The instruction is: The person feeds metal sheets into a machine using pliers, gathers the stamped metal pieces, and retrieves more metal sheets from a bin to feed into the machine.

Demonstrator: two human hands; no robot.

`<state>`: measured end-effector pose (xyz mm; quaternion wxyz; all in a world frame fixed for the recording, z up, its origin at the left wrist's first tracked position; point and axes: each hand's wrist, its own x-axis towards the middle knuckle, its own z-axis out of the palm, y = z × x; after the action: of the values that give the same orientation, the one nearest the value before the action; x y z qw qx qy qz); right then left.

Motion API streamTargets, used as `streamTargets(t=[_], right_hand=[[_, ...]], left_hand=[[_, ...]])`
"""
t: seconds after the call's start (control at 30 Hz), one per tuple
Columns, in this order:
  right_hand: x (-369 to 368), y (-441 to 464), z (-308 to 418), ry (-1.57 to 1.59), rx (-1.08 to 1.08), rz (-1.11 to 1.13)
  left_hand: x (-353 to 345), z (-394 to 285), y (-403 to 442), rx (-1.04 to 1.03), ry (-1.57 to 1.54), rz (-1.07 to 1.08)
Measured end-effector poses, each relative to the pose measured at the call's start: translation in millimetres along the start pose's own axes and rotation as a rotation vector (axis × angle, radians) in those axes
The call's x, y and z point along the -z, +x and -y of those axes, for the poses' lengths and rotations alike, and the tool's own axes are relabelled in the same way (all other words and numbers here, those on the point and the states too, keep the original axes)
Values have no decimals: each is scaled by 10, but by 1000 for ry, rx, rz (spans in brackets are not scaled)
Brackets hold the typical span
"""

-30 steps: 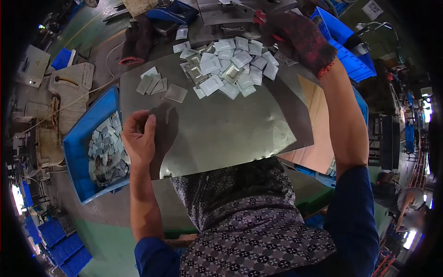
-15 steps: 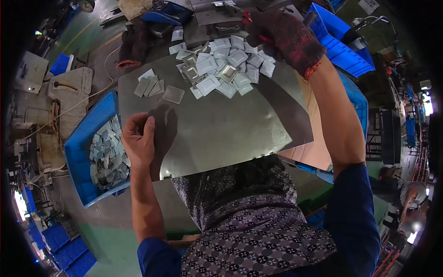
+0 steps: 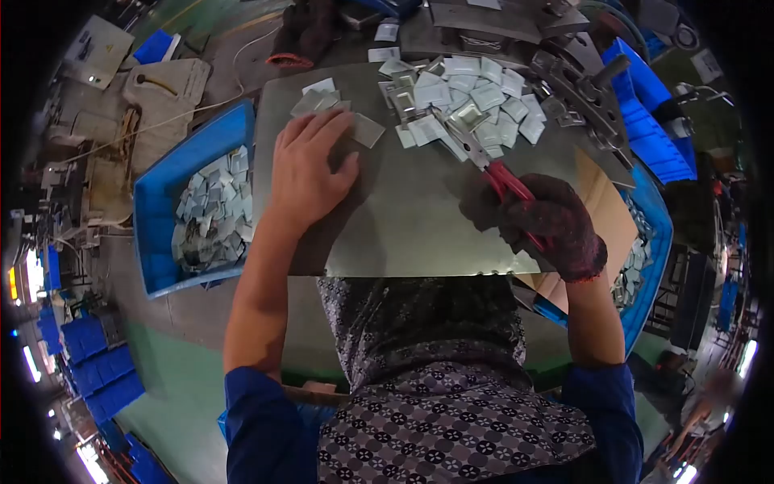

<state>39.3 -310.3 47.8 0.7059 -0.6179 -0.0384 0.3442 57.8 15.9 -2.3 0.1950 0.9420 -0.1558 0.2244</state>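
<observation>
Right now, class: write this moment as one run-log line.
bare left hand: at flat plates | gloved right hand: holding red-handled pliers | jaws: at pile of shallow metal trays

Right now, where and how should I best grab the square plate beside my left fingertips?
Probably by two opposite edges of the square plate, your left hand coming down from above: it looks thin and lies flat on the metal sheet.

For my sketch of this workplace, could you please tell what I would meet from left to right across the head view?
Blue bin, bare left hand, pile of pale pieces, blue crate.
</observation>
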Motion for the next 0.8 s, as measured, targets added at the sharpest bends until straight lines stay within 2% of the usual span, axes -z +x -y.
streamTargets(t=[0.03,0.1,0.17,0.2,0.27,0.33,0.4,0.5,0.63,0.7,0.73,0.8], right_hand=[[-83,25,-46,-8,-31,-73],[-122,50,-164,64,-18,-57],[-129,63,-202,140,-7,-57],[-127,63,-201,130,-9,-33],[-132,65,-190,130,-13,-5],[-144,73,-157,2,-52,21],[-173,89,-173,-11,-68,23],[-203,98,-172,-53,-84,38],[-201,87,-170,-57,-78,101],[-257,55,-193,15,-35,114],[-298,38,-201,88,8,132],[-405,9,-200,128,16,112]], left_hand=[[-40,20,54,11,18,3],[-92,49,129,-90,8,87],[-22,53,148,-86,14,162],[7,46,157,-85,12,234],[47,8,105,-77,-17,250],[87,-23,40,-69,-45,263],[104,-48,-16,11,-55,304],[85,-127,-72,-87,130,211],[27,-83,-130,-126,159,128],[34,21,-135,138,-48,-50],[49,48,-150,137,-50,-53],[77,72,-154,546,-669,-105]])
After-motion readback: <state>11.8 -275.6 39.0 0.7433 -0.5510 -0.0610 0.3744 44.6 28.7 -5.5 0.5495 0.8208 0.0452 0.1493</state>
